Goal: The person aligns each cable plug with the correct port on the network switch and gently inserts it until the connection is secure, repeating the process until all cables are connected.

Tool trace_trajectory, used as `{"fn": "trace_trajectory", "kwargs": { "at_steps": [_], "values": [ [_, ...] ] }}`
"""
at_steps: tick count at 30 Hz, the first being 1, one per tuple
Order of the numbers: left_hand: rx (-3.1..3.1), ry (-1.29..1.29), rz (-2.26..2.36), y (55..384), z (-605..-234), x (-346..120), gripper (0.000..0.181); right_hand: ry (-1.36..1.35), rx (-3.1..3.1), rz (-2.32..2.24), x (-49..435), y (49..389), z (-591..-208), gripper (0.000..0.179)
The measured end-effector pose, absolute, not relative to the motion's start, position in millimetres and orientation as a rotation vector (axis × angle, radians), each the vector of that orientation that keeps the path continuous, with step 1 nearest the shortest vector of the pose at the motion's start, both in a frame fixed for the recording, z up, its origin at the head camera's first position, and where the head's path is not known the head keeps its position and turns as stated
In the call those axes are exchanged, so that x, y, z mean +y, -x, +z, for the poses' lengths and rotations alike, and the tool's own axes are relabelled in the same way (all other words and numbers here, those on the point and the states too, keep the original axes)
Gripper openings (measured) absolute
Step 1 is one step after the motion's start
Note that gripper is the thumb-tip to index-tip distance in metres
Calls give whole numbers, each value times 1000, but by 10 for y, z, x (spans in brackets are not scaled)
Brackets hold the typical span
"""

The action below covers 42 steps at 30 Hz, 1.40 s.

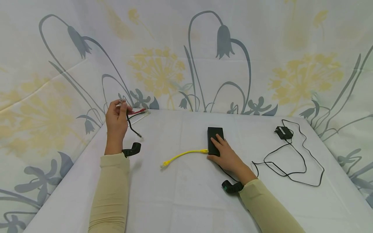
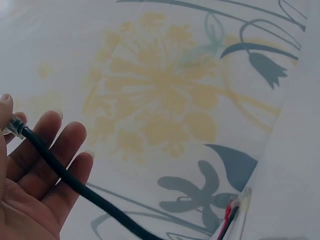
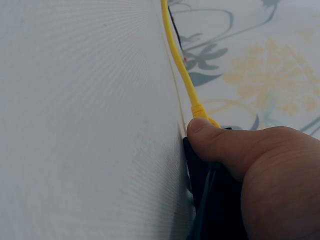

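1. Bench (image 1: 180,200): white surface.
2. Power adapter (image 1: 283,133): right side of bench, with looped cord (image 1: 317,185).
3. Right grip (image 1: 228,158): unclenched, laid extended across the black box (image 1: 215,131); thumb (image 3: 215,142) at the yellow cable (image 1: 183,152).
4. Left grip (image 1: 117,119): pinches the black cable (image 2: 100,202) by its clear connector (image 2: 14,126).
5. Black box: flat, near bench centre.
6. Yellow cable: extends left from box.
7. Black cable: hangs from left grip.
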State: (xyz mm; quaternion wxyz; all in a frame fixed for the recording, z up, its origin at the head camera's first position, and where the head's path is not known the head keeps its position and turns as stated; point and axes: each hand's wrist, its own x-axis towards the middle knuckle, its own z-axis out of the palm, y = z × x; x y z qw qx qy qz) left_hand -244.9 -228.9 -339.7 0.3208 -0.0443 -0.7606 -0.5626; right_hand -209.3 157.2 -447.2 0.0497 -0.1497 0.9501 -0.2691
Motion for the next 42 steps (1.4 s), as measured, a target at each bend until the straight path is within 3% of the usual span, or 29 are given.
{"fn": "trace_trajectory", "kwargs": {
  "at_steps": [15,42],
  "values": [
    [-2375,189,-1235,2564,-3558,-2244,47,447,2883,-806,1564,2085,-4445,80],
    [-2662,431,-1177,2624,-3777,-1645,32,449,2880,-840,1574,2089,-4451,79]
  ]
}}
